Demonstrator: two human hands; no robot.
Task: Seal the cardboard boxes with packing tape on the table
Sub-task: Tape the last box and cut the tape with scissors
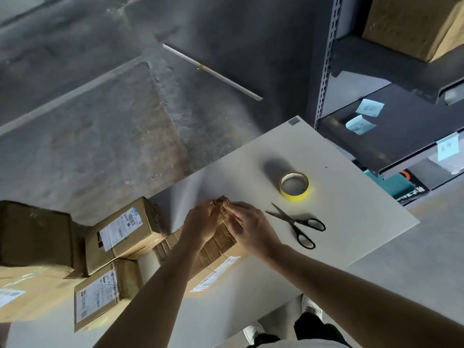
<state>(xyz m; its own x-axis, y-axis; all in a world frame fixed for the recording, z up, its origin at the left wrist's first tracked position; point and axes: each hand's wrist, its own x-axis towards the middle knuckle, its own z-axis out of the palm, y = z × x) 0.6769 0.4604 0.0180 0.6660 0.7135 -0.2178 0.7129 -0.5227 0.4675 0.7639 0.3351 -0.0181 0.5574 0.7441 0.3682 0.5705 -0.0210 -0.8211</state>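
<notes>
Pinching box (222,241) top: left hand (200,222), right hand (251,228)

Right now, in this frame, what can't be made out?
Head view.
Top seam of the small brown cardboard box: hidden by the left hand and right hand.
Print on the white shipping labels of the brown cartons at left: too small.
Writing on the blue sticky notes: blurred.

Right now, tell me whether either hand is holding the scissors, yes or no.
No: the scissors lie on the table, apart from the left hand and right hand, which both hold the small cardboard box.
</notes>
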